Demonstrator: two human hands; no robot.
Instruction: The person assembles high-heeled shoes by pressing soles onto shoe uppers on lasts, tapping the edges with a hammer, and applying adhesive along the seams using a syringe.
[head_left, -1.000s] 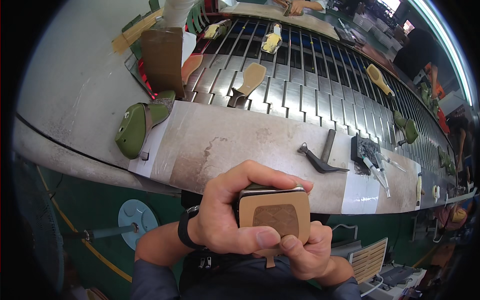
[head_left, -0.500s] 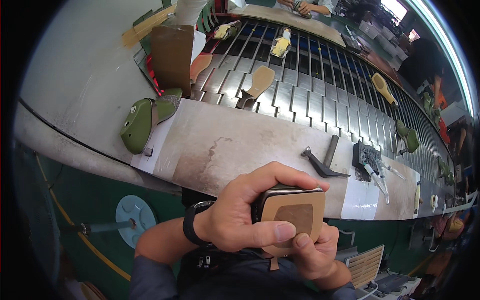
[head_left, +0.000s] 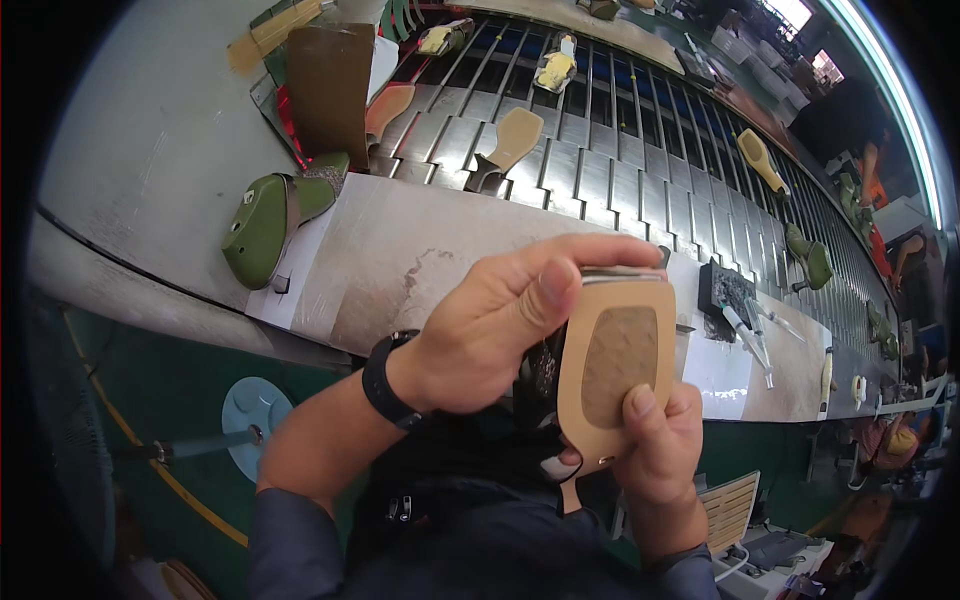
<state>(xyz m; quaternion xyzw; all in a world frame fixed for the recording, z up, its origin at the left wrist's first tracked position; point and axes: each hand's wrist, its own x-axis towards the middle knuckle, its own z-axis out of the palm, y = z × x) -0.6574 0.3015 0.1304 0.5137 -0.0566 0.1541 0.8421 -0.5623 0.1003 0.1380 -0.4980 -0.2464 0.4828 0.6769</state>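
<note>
A shoe is held sole up above the bench's near edge; its tan sole has a darker, textured oval patch. My right hand grips its lower right, thumb pressed on the sole, other fingers hidden underneath. Around the far end and left side of the shoe curves my left hand, its fingers reaching along the far edge. The left thumb is raised beside the sole's upper left corner. A dark upper shows below the left palm. A thin tan strip sticks out at the near end.
The bench borders a slatted metal conveyor carrying shoe parts, including a tan sole. A green shoe lies at the bench's left end. Syringe-like tubes rest by a black block on the right. A blue round stool stands lower left.
The shoe has moved up and slightly right, showing more of its sole. My left thumb has lifted off the sole, and the left fingers have straightened along the far edge.
</note>
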